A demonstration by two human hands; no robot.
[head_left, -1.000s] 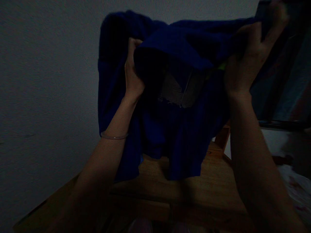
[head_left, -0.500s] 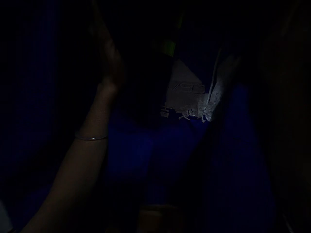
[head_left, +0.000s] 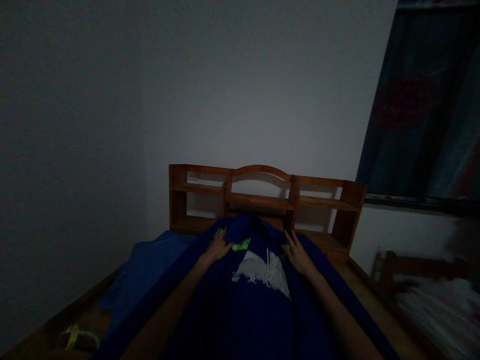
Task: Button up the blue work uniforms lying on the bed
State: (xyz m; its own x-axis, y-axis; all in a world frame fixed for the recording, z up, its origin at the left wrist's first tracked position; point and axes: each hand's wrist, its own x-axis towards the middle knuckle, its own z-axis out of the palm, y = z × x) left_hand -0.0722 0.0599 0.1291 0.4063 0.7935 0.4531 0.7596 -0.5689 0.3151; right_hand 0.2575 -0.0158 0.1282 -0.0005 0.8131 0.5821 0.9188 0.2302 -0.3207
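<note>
Top (head_left: 258, 320): lies spread across the near centre; likely light, soft, limp, hardly fragile or slippery; best taken by the 2 far corners, so as to hang evenly.
Shelf (head_left: 258, 201): stands far, beyond the top.
Cloth (head_left: 153, 260): lies left of the top, rumpled.
Print (head_left: 257, 267): probably stiffer than the fabric around.
Left hand (head_left: 217, 246): rests on far left fabric, fingers wide.
Right hand (head_left: 298, 252): rests on far right fabric, fingers wide.
</note>
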